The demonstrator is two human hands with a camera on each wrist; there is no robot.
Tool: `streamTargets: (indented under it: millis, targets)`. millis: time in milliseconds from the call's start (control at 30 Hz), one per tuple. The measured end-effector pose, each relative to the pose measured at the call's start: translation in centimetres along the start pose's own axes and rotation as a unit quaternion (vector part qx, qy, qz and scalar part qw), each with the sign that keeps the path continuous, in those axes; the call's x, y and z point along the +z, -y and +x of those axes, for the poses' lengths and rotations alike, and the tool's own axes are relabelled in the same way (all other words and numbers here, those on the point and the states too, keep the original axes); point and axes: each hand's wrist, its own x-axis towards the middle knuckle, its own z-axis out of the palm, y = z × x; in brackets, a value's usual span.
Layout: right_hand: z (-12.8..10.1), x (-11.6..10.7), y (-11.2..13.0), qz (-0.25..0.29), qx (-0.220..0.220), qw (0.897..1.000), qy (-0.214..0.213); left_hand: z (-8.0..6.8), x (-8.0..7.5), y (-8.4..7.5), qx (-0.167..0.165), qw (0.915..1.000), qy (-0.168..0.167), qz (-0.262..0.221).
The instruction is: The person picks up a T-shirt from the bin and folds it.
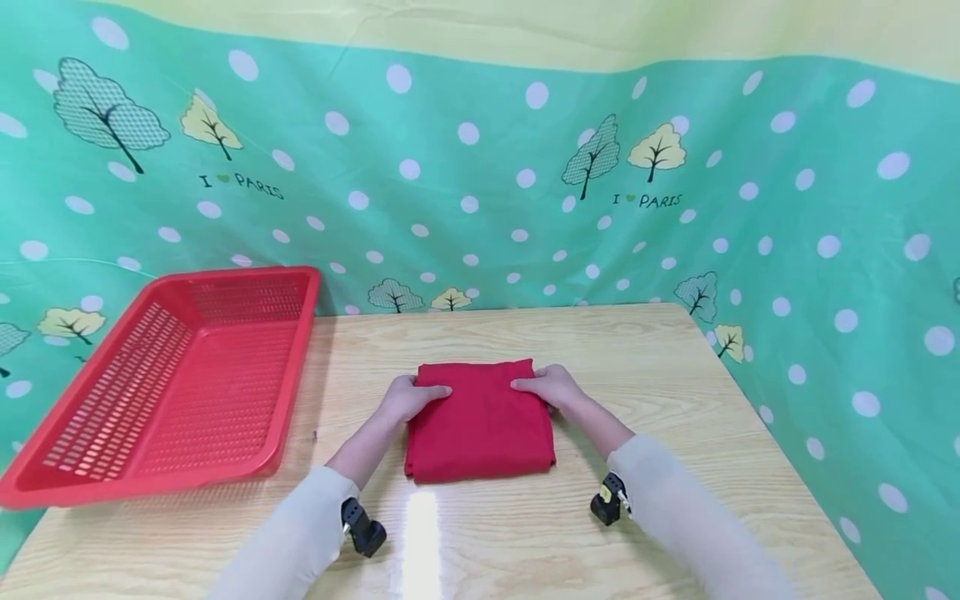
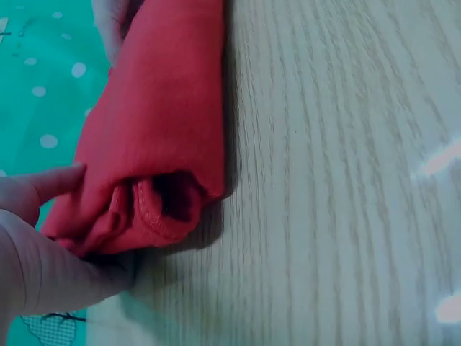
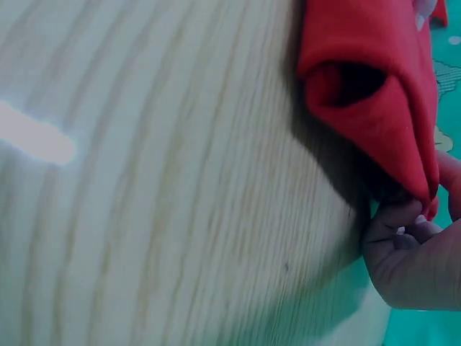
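A red cloth [image 1: 482,433], folded into a thick rectangular bundle, lies on the wooden table in front of me. My left hand [image 1: 408,397] grips its left side, thumb on top and the other fingers underneath. On the opposite side my right hand [image 1: 557,387] holds the edge the same way, its thumb over the upper face. The left wrist view shows the rolled end of the red cloth [image 2: 155,115] with layered folds and a dark hollow. Through the right wrist view, the cloth's other end [image 3: 374,94] also has an open hollow, with curled fingers [image 3: 403,231] beneath its corner.
A large red plastic basket [image 1: 292,392] with slotted walls stands at the table's left. The pale wooden table [image 1: 637,350] meets a green dotted curtain [image 1: 465,167] at the back and right. A camera is strapped to each wrist.
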Motion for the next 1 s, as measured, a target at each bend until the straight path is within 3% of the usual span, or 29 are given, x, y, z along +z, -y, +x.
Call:
streamTargets:
  millis: [200,333,467,600,833,1000]
  targets:
    - [-0.2,0.4,0.3,0.04,-0.016,0.999,0.004,0.4,-0.1,-0.1,-0.006,0.9926,0.033,-0.116]
    - [-0.6,0.2,0.4,0.108,-0.026,0.993,0.043,0.4,-0.3,-0.3,0.007,0.986,0.06,-0.155]
    - [-1.0,-0.5,-0.4,0.168,-0.019,0.975,0.143,0.3,-0.4,-0.1,0.015,0.9848,0.076,-0.156]
    - [-1.3,-1.5,-1.7,0.181,-0.005,0.954,0.238,0.2,-0.6,0.3,0.025,0.9861,0.07,-0.149]
    - [-1.5,-2.2,-3.0,0.193,-0.007,0.938,0.287,0.3,-0.8,0.7,0.033,0.9887,0.055,-0.136]
    - [-1.4,-2.4,-3.4,0.195,-0.025,0.936,0.294,0.5,-0.4,0.6,0.033,0.9932,0.037,-0.106]
